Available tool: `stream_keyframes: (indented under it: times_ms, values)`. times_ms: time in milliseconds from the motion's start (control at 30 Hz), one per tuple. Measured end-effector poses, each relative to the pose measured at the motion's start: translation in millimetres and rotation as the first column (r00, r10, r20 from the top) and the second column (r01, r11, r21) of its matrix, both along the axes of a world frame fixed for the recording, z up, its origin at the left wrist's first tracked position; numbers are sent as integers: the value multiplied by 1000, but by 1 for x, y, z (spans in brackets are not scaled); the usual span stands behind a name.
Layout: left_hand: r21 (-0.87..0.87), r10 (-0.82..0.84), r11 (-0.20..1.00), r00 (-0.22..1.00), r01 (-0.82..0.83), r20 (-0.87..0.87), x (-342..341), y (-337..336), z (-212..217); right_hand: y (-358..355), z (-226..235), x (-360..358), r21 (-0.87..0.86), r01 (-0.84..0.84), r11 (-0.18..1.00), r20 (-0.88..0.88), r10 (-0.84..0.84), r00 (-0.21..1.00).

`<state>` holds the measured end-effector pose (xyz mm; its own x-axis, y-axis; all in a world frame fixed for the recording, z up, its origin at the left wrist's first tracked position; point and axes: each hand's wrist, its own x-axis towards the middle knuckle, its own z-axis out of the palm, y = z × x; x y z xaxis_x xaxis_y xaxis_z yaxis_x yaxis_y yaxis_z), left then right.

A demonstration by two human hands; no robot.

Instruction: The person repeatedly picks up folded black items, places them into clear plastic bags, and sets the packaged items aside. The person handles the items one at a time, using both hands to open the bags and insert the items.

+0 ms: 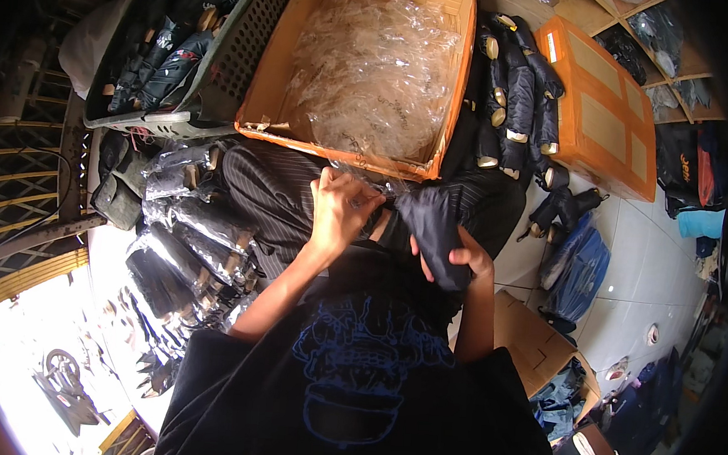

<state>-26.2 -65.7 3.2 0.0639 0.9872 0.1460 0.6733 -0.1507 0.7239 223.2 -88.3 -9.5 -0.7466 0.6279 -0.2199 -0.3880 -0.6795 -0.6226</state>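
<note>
In my right hand (472,255) is a black, rolled cloth bundle that looks like a folded umbrella (434,236). It tilts over my lap, its upper end toward the open carton. My left hand (342,208) is closed in a pinch on the edge of a clear plastic bag (367,196), just left of the bundle's upper end. Many loose clear plastic bags (374,70) fill the open carton (294,145) in front of me. Similar dark bundles in shiny clear wrapping (183,254) lie piled at my left.
A grey-green plastic crate (232,61) of dark bundles stands at the far left. Unwrapped black bundles (518,91) lie right of the carton, beside a taped orange-brown box (600,108). Blue packages (578,266) and an open cardboard box (536,342) are on the tiled floor at right.
</note>
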Motion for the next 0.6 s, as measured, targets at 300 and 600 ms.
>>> stream_keyframes:
  times_ms: [300,600]
  values:
    - [-94,-44,993,961,73,274,-8,4,0,-1,-1,-23,-66,-41,997,30,43,999]
    - [24,92,995,970,-100,226,-4,-2,8,0,6,-21,-131,-43,990,23,47,999]
